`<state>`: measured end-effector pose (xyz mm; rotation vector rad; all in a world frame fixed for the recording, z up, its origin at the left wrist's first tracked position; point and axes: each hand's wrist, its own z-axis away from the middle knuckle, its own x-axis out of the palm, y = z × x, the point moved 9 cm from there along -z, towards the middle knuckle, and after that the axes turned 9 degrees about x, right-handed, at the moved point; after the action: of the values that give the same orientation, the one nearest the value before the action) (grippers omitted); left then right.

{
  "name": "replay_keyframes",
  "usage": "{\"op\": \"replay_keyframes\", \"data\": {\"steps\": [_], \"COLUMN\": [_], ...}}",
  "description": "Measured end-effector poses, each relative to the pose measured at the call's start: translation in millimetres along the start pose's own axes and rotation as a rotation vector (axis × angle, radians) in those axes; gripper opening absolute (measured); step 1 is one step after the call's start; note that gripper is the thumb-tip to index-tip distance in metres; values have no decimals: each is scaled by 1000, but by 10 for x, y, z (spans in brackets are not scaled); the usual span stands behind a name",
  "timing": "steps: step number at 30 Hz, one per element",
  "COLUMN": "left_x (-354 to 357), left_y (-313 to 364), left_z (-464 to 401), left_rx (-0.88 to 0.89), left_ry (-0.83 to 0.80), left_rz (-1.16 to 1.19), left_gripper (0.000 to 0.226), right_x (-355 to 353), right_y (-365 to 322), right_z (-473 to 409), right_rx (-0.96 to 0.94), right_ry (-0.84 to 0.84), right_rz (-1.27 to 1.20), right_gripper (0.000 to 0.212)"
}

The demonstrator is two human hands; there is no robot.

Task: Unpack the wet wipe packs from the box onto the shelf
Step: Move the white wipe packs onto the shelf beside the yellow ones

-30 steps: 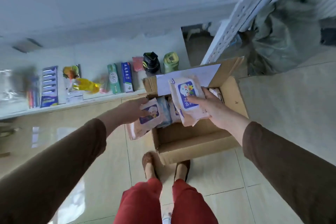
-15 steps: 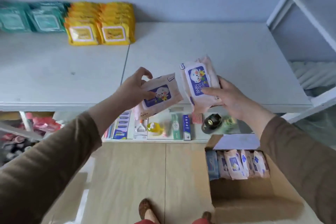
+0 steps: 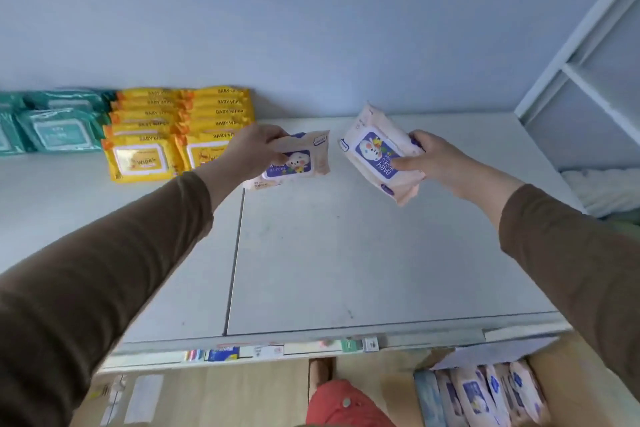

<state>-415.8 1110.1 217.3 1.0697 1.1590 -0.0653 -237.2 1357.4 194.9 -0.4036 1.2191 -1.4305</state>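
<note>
My left hand [image 3: 254, 151] grips a pink wet wipe pack [image 3: 298, 159] with a purple label, held low over the white shelf [image 3: 346, 253] just right of the yellow packs. In my right hand [image 3: 433, 159] is a tilted bundle of pink wet wipe packs [image 3: 375, 152], raised above the shelf further right. The cardboard box [image 3: 581, 381] sits on the floor at the bottom right, with several pink packs [image 3: 485, 395] standing inside.
Stacked yellow baby wipe packs [image 3: 180, 132] and teal packs [image 3: 52, 125] line the shelf's back left. A white shelf frame [image 3: 588, 55] rises at the right. A lower shelf with small goods [image 3: 221, 355] shows under the front edge.
Both hands lifted the pink packs from the box and carried them forward over the upper shelf, spreading apart. The view has risen from the floor to the shelf.
</note>
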Motion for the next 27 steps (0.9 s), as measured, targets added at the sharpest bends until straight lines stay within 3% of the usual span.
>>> {"op": "replay_keyframes", "data": {"steps": [8, 13, 18, 20, 23, 27], "left_x": [-104, -118, -43, -57, -137, -50], "left_y": [-148, -329, -536, -625, -644, -729], "left_z": [-1205, -1716, -1960, -1999, -2003, -1964], "left_rx": [19, -38, -55, -24, 55, 130], "left_ry": [-14, -72, -119, -108, -37, -58], "left_rz": [-172, -167, -205, -375, -585, -711], "left_gripper": [24, 32, 41, 37, 31, 54], "right_x": [-281, -246, -94, -50, -159, -292], "right_y": [-380, -613, -716, -725, -651, -259], "right_z": [-1332, -1910, -2254, -2319, -2315, -2292], "right_rx": [-34, -114, -140, -165, -190, -63], "right_ry": [-13, 9, -2, 40, 245, 396], "right_rz": [275, 553, 671, 669, 503, 236], "right_gripper": [32, 29, 39, 37, 34, 49]}}
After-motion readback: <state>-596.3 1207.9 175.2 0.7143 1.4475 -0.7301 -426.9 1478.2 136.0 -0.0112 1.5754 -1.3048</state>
